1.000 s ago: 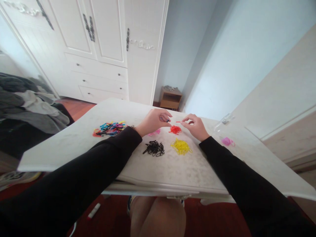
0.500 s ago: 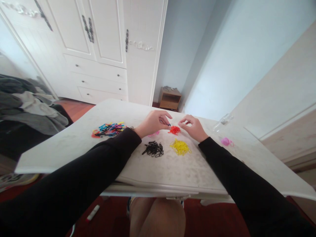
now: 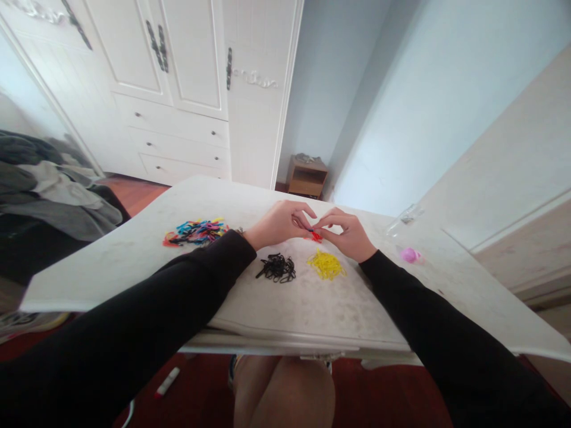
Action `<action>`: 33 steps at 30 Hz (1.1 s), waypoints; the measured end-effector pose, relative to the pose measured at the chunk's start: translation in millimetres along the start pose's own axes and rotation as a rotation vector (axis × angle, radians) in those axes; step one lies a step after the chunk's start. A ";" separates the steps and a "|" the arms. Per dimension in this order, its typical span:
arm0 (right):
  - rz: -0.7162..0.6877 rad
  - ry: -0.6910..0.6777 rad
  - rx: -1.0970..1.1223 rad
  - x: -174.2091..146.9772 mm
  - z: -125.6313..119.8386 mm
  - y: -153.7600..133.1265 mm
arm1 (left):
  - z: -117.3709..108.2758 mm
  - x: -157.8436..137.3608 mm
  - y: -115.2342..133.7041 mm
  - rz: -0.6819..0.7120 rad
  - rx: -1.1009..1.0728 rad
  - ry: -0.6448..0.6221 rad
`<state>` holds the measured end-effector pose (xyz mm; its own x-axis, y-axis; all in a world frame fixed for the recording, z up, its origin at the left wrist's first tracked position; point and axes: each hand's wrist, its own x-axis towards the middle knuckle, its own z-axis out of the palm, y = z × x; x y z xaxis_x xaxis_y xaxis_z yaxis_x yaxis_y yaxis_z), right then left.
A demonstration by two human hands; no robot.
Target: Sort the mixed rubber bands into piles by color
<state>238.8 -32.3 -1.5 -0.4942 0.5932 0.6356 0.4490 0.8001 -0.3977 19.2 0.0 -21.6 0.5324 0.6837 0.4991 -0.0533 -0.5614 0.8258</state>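
Note:
Above a small heap of red rubber bands (image 3: 316, 237), my left hand (image 3: 283, 223) pinches a tiny dark-blue rubber band (image 3: 311, 229) between thumb and forefinger. The fingertips of my right hand (image 3: 345, 233) are closed at the same spot, meeting the left fingertips; what exactly they grip is too small to be sure of. My hands partly hide the red heap. Nearer to me lie a pile of black rubber bands (image 3: 277, 268) and a pile of yellow rubber bands (image 3: 327, 264), neither being touched.
A mixed pile of coloured rubber bands (image 3: 198, 232) lies left on the white table (image 3: 285, 309). To the right are a clear plastic container (image 3: 405, 219) and a pink item (image 3: 410, 255). Clothes (image 3: 62, 190) are heaped at far left. A white wardrobe (image 3: 178, 119) stands behind.
My right hand has moved left and its fingertips have closed against those of my left hand. The left hand has shifted slightly right, with the dark-blue band still at its fingertips.

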 end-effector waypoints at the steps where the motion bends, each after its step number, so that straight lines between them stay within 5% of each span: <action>1: -0.001 -0.001 0.006 0.0 -0.1 -0.4 | 0.1 -0.2 0.3 0.002 -0.001 -0.003; 26: 0.106 0.141 -0.053 2.9 -0.3 -1.3 | 0.1 0.8 6.9 -0.026 0.037 0.113; 33: 0.116 0.171 -0.032 3.1 -0.6 -3.1 | -0.6 -0.5 8.0 0.039 0.206 0.098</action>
<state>236.4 -33.0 2.1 -0.3054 0.6557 0.6905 0.5205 0.7222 -0.4556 18.0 -4.6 -15.0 0.4481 0.6962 0.5608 0.1069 -0.6645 0.7396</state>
